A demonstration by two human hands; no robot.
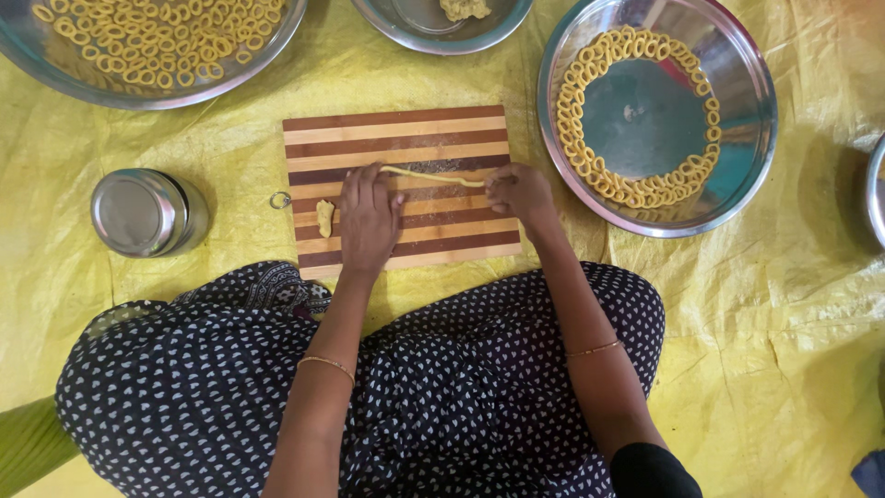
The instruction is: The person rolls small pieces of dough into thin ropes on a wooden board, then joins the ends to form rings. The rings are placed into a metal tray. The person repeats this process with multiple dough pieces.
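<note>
Hiding dough rope (433, 176) end, left hand (369, 217), bowls cropped

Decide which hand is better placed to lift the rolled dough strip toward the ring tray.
Probably the right hand: it already pinches the strip at its end nearest the ring tray. The left hand lies flat on the far end.

Striped wooden cutting board (396, 138), smooth and matt, light and dark bands. Lying across it, a thin dough rope (431, 175), soft, pale yellow, kinda dull. Under the board, crinkly yellow plastic sheet (277, 92), slightly glossy. Right of the board, shiny polished steel bowl (747, 74); left of it, brushed steel tin (147, 212). Below the board, matt dotted cotton cloth (479, 369).
</note>
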